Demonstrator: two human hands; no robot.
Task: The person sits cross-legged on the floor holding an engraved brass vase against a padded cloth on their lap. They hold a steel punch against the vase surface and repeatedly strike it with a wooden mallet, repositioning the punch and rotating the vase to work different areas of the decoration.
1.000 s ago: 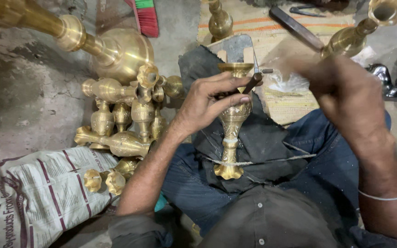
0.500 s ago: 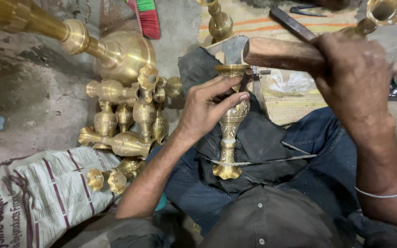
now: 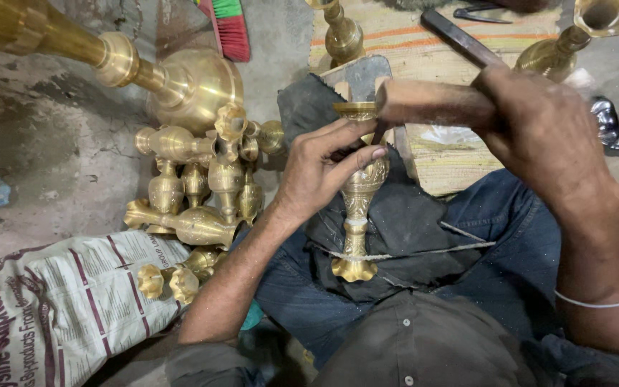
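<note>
Brass vase (image 3: 358,193): engraved, glossy metal. Mallet (image 3: 431,104): matt wood. Lap cloth (image 3: 402,222): dark, matt fabric.

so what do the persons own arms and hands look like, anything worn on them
Both forearms are bare, with dark sleeves pushed up near the elbows. The right hand has a thin white band around its wrist. The left hand wears nothing, and no gloves or rings show on the fingers.

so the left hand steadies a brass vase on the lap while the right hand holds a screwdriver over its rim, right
Not quite. The right hand holds a wooden-handled hammer, not a screwdriver, over the rim. The rest stands: the left hand steadies the brass vase on the lap. The head view shows it.
</note>
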